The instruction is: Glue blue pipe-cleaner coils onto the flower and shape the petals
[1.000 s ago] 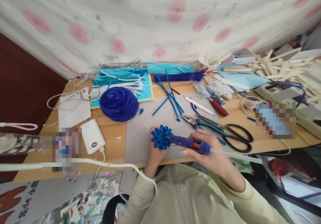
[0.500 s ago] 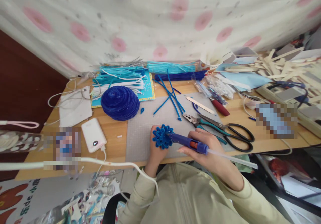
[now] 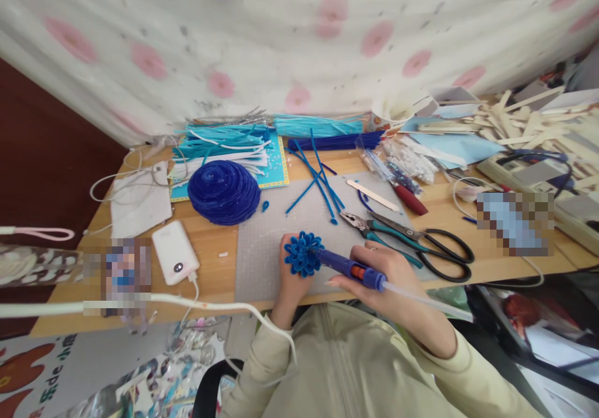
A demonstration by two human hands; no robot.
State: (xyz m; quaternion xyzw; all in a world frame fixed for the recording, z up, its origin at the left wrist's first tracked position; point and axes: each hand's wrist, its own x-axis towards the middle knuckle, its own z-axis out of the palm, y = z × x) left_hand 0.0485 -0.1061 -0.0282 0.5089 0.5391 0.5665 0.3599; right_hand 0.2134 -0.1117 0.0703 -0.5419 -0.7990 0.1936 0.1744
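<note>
A blue flower of looped pipe cleaners [image 3: 303, 254] is held by my left hand [image 3: 292, 287], which is partly hidden behind it. My right hand [image 3: 388, 274] is wrapped round a blue glue gun [image 3: 350, 266]; its tip points left and meets the flower's right side. A clear glue stick [image 3: 428, 302] sticks out of the gun's back end. Both hands are over the front edge of a grey mat [image 3: 255, 262]. Several loose blue pipe cleaners [image 3: 316, 181] lie crossed beyond the flower.
A dark blue coiled dome [image 3: 223, 192] stands at the left. Pliers [image 3: 379, 231] and black-handled scissors [image 3: 444, 249] lie right of the hands. A white power bank [image 3: 175, 252] is at the front left. Pipe-cleaner bundles [image 3: 337, 141] lie along the back; wooden sticks [image 3: 528, 121] pile at the back right.
The back end of the glue gun has tilted slightly down, and its glue stick has swung a little down and left. My left hand and the flower have hardly moved.
</note>
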